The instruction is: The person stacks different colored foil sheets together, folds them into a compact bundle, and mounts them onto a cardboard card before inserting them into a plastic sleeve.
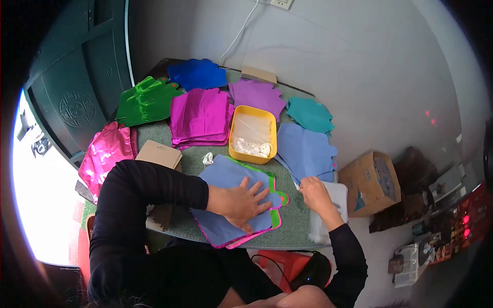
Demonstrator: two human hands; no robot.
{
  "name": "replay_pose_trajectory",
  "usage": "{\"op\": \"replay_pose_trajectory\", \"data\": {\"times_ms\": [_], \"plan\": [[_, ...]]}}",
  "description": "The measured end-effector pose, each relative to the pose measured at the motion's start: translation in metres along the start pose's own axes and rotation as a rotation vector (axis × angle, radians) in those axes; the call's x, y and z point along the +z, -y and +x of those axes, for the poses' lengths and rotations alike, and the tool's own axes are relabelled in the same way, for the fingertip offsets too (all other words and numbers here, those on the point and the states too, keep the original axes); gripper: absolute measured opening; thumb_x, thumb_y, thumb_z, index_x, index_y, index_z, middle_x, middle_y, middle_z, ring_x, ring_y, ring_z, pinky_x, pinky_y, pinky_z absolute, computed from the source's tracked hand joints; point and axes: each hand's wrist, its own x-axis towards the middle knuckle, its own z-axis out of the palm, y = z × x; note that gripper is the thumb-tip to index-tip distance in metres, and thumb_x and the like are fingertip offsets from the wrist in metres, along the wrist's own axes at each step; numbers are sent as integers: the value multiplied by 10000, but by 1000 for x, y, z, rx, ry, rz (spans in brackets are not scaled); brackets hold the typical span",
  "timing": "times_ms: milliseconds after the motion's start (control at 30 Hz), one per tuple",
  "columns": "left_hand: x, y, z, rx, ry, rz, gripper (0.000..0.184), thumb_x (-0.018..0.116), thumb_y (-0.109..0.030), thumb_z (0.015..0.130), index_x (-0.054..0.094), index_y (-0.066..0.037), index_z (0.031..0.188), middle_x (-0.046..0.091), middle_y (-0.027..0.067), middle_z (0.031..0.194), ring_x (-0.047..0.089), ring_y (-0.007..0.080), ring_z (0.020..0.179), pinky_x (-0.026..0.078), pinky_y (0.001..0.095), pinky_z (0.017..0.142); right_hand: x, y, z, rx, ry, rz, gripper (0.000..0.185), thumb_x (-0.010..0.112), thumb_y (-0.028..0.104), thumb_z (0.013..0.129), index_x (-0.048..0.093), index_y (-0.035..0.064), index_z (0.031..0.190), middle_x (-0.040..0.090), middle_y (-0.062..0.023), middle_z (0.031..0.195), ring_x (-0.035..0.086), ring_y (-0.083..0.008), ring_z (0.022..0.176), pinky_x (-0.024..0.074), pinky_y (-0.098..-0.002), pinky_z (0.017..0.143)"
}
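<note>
My left hand lies flat with fingers spread on a layered stack of foil sheets. The top sheet is dull blue, and green and pink edges show beneath it. My right hand is closed, fingertips pinched together, between a second blue foil stack and a pile of transparent plastic bags. Whatever its fingers hold is too small to make out. A small bundle of white cord lies just beyond the stack under my left hand.
Around the table's far side lie foil stacks in green, dark blue, magenta, purple, teal and pink. A yellow tray holds white cord. Brown cards sit left; a cardboard box stands right.
</note>
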Motion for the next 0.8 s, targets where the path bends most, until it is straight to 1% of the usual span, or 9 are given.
{"op": "replay_pose_trajectory", "data": {"times_ms": [33,133,200,233,300,367,500,633,800], "plan": [[1,2,0,-7,-10,0,964,605,-586,790,191,-45,1472,180,271,1493,162,485,1374,253,695,990,0,-1,0,13,17,18,141,660,37,747,523,2,748,584,-178,770,563,-370,804,441,-429,752],[-5,10,2,109,-249,30,776,589,-545,814,390,-16,1346,356,260,1390,389,438,1260,373,591,936,-9,-1,5,27,62,77,189,694,94,744,531,-2,743,596,-179,763,574,-372,795,449,-431,734],[-39,22,5,187,-277,-214,530,603,-437,835,543,-5,1136,554,230,1143,571,391,1015,460,499,835,-24,1,11,30,89,124,212,704,129,749,542,-8,739,600,-180,751,580,-371,780,454,-434,712],[-53,32,10,185,-280,-215,530,603,-437,835,543,-5,1136,554,230,1143,571,391,1015,460,499,835,-36,2,19,86,175,188,239,701,182,757,558,-8,735,605,-193,767,578,-381,791,458,-448,715],[-79,55,20,53,-323,-240,352,608,-338,838,595,-6,954,613,194,880,611,384,790,496,463,722,-42,-7,37,144,267,256,277,698,236,766,574,-9,732,610,-206,784,576,-392,802,461,-462,717],[-86,94,38,-37,-567,-162,295,601,-296,831,621,-15,917,630,188,778,615,394,745,500,479,680,-36,-27,57,96,35,231,266,655,230,801,587,-12,711,608,-212,770,576,-398,778,457,-477,703],[-103,171,64,-237,-668,-191,293,588,-268,780,650,18,765,645,243,796,636,406,770,507,498,699,-15,-63,111,54,-152,51,178,599,147,825,620,-19,767,616,-219,810,574,-404,817,455,-481,727],[-95,214,85,-424,-674,-197,267,569,-219,755,662,31,768,650,252,820,639,411,796,511,488,724,24,-96,162,113,-325,-61,154,569,111,841,640,-13,783,622,-207,836,571,-385,834,450,-475,753],[-94,229,104,-509,-667,-142,239,551,-177,741,675,20,795,655,252,846,644,407,822,518,475,739,45,-106,203,171,-298,-213,162,606,145,824,666,-4,802,631,-191,856,570,-363,870,466,-448,775]]}}
